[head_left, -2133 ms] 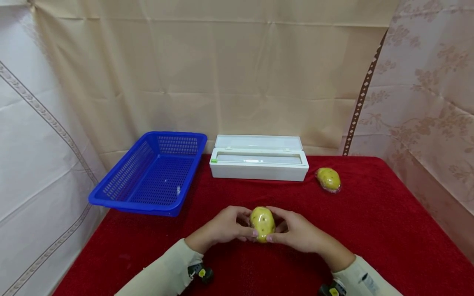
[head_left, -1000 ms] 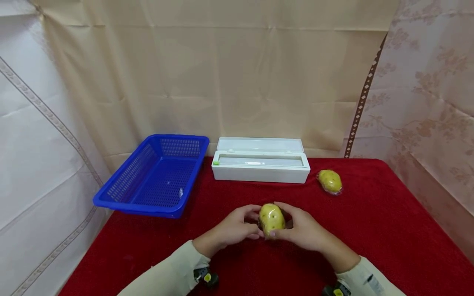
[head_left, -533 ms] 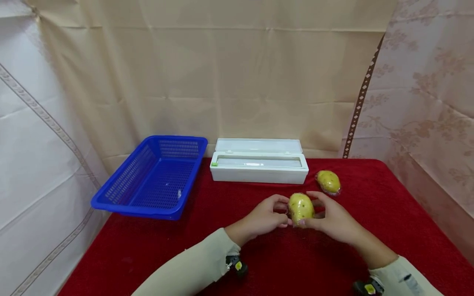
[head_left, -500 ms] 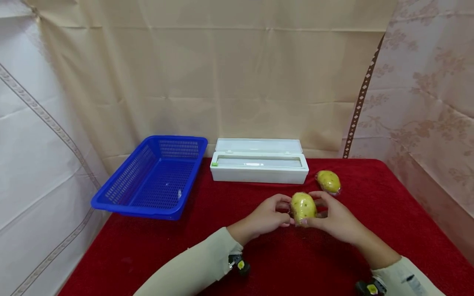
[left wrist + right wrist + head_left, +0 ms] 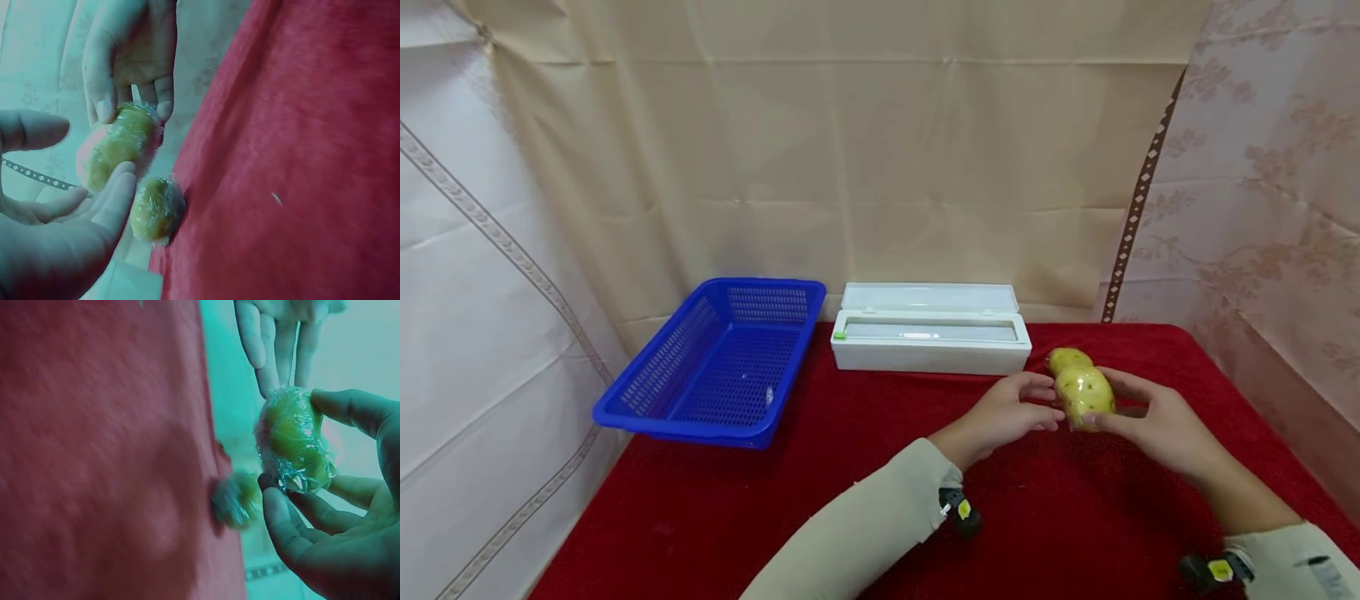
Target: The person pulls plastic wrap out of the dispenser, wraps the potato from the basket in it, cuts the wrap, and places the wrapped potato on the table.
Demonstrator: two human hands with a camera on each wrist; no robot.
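My right hand [image 5: 1167,429] grips a potato [image 5: 1085,398] wrapped in clear film, thumb on one side and fingers on the other. It is held above the table towards the right. My left hand [image 5: 1006,415] reaches to its left side with fingers fairly straight, and the fingertips [image 5: 270,381] touch or nearly touch the film. Just behind the held potato, partly covered by it in the head view, a second film-wrapped potato [image 5: 1066,358] lies on the red cloth. Both wrist views show that potato [image 5: 157,210] apart from the hands.
A white cling film box [image 5: 931,357] stands at the back with its lid [image 5: 929,297] raised. Left of it is a blue plastic basket [image 5: 688,432] with a small shiny scrap inside. Red cloth [image 5: 760,517] covers the table, and beige curtains [image 5: 887,167] hang behind.
Both hands have carried the held potato right and away from me, from the middle front to beside the other potato. The left hand's fingers have loosened from it.
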